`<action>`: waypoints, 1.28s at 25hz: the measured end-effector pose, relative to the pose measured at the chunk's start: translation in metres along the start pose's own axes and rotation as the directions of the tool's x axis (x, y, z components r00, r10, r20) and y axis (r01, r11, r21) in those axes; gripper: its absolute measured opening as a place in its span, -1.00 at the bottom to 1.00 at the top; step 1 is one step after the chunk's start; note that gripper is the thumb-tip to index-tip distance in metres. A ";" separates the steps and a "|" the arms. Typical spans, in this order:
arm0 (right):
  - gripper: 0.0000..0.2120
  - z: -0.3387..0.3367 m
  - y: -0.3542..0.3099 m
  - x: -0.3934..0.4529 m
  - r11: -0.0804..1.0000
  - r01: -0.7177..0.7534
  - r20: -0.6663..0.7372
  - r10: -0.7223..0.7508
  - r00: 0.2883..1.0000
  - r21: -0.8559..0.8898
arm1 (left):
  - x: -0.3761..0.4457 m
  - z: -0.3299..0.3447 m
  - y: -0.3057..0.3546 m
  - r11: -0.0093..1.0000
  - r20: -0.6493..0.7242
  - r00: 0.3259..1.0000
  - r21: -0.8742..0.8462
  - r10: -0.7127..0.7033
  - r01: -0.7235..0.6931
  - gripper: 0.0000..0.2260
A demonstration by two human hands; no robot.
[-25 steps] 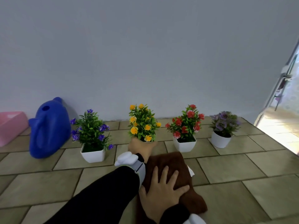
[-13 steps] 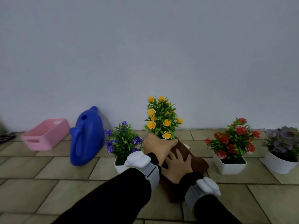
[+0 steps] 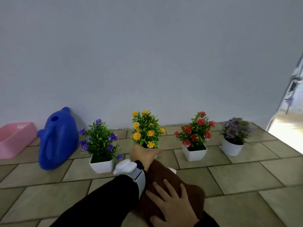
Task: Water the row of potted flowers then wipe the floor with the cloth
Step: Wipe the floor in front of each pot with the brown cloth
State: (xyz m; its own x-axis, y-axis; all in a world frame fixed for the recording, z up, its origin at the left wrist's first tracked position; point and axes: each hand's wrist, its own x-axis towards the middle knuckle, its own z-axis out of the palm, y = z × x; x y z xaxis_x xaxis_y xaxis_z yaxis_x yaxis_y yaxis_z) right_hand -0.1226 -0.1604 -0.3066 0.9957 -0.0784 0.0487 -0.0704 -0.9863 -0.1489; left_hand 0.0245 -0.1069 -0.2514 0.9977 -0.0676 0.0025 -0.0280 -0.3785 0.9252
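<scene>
Fingers of the right hand lie spread flat on the brown terry cloth on the tiled floor. Left hand grips the yellow-flowered plant's pot, hiding it. No legible writing.

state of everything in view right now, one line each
yellow flower pot: gripped by left hand
brown cloth: flat on the floor, right hand pressed on it
blue watering can: set down by wall, untouched
other three pots: upright in row
</scene>
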 end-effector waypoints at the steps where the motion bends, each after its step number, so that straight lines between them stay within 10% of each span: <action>1: -0.33 0.011 0.005 -0.010 1.000 -0.001 -0.029 0.000 1.000 -0.012 | -0.003 0.002 -0.003 1.000 -0.001 1.000 -0.004 -0.021 0.021 -0.77; 3: -0.66 0.023 0.010 -0.033 0.996 0.051 -0.063 -0.056 0.996 -0.072 | -0.008 0.006 -0.006 0.999 -0.007 0.999 -0.017 -0.041 0.041 -0.78; 9: -0.55 0.017 0.016 -0.061 1.000 0.023 -0.093 -0.024 0.995 -0.011 | -0.011 0.006 -0.013 0.993 0.087 0.993 -0.081 -0.083 0.090 -0.76; 13: -0.52 0.021 -0.002 -0.060 0.997 -0.011 -0.099 0.004 0.995 -0.071 | -0.009 -0.004 -0.036 0.998 0.113 0.992 -0.002 -0.062 0.063 -0.18; 15: -0.24 0.023 -0.019 -0.052 0.994 -0.068 -0.103 0.060 0.993 -0.080 | -0.032 -0.029 -0.026 0.984 0.176 0.981 0.173 -0.082 0.052 -0.66; 19: -0.29 0.019 -0.064 -0.028 0.975 -0.198 -0.046 0.203 0.978 0.100 | -0.043 -0.065 -0.034 0.924 -0.124 0.992 0.379 0.002 0.046 -0.91; 24: -0.37 0.030 -0.115 0.002 0.933 -0.296 -0.107 0.322 0.941 0.203 | -0.027 -0.092 -0.050 0.946 -0.564 0.823 0.229 -0.062 0.229 -0.35; 28: -0.39 0.036 -0.139 0.019 0.914 -0.313 -0.098 0.347 0.933 0.260 | -0.009 -0.095 -0.045 0.942 -0.381 0.889 0.109 -0.255 0.317 -0.05; 32: -0.36 0.041 -0.151 0.036 0.923 -0.316 -0.006 0.325 0.946 0.218 | 0.013 -0.098 -0.050 0.966 -0.373 0.907 0.089 -0.193 0.242 -0.30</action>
State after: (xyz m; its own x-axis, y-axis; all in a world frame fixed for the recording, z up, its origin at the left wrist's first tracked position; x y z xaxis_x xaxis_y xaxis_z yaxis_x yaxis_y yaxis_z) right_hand -0.0741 -0.0087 -0.3225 0.9183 -0.3959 0.0038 -0.3669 -0.8545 -0.3678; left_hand 0.0448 0.0015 -0.2609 0.9337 0.3565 -0.0347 0.2094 -0.4645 0.8605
